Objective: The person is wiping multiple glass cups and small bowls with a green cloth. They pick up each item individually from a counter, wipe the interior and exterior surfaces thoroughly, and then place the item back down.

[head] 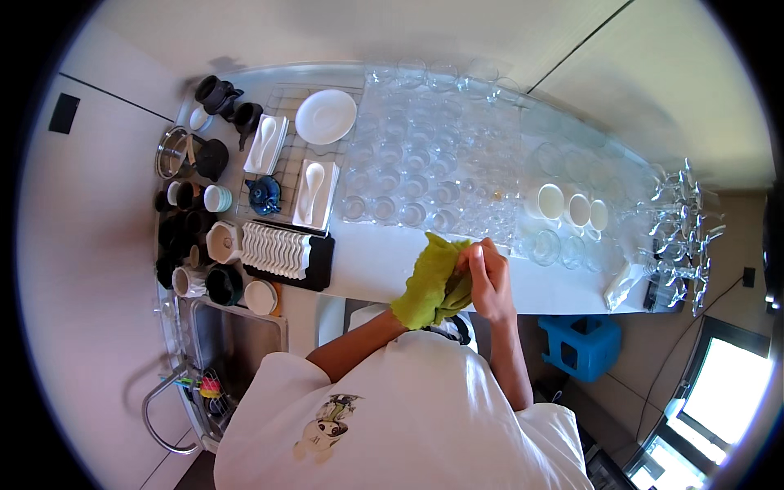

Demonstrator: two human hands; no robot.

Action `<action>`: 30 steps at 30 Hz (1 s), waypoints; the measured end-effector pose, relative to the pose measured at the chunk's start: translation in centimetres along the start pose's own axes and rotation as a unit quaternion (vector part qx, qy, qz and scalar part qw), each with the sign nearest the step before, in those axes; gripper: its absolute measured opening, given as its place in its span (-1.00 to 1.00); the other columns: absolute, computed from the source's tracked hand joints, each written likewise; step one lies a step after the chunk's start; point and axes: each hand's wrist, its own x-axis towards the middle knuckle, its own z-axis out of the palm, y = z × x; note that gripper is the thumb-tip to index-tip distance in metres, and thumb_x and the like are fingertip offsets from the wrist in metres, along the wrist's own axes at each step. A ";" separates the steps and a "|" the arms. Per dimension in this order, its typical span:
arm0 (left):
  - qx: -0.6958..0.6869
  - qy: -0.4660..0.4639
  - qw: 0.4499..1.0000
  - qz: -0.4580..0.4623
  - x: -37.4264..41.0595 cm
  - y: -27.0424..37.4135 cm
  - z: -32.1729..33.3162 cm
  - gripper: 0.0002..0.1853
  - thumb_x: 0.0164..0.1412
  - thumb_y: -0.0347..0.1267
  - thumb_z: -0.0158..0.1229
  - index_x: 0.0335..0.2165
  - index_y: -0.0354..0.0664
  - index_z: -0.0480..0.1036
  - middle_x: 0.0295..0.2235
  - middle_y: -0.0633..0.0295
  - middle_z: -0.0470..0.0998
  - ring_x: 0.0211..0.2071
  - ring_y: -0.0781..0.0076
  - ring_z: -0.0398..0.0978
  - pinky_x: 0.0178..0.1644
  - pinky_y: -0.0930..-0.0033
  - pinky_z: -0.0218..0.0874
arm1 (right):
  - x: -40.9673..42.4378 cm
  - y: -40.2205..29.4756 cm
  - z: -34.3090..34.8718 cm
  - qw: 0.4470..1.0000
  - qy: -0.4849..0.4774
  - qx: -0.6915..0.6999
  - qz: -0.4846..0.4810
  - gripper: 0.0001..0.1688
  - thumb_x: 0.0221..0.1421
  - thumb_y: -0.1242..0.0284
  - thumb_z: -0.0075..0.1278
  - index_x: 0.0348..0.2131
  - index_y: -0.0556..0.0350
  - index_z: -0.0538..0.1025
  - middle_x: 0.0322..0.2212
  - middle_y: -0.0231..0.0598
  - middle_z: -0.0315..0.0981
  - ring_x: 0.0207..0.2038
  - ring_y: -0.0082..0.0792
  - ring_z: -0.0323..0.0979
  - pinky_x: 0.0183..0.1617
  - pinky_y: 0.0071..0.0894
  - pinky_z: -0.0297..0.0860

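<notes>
A lime-green cloth [429,282] is bunched up in front of my chest, above the front edge of the white counter. It drapes over most of my left hand [454,282], which holds it from beneath; only a little of the fingers shows. My right hand [490,278] is closed at the cloth's right side, thumb uppermost, gripping its bunched edge. Whether anything sits inside the folds is hidden. Just beyond the cloth stand rows of clear glass cups [413,213] and a cluster of smaller glassware [484,208].
White mugs [550,202] and stemmed glasses [680,233] stand to the right. On the left are a wire rack [288,98], a white plate [326,116], a blue teapot [264,195], dark cups [223,285] and a metal sink [245,334]. A blue plastic stool [580,348] sits below the counter.
</notes>
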 end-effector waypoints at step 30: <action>0.219 0.040 0.975 0.016 3.9 -0.7 7.2 -0.68 0.14 -0.15 0.06 -0.39 -0.22 0.37 -0.54 0.44 0.33 -0.52 0.71 0.27 -0.50 0.59 0.14 | -1.5 4.2 -10.0 0.961 -0.113 0.251 0.036 -0.50 0.26 0.19 -0.29 -0.52 0.21 0.43 -0.77 -0.52 0.08 -0.69 -0.69 -0.03 -0.61 -0.58 -0.04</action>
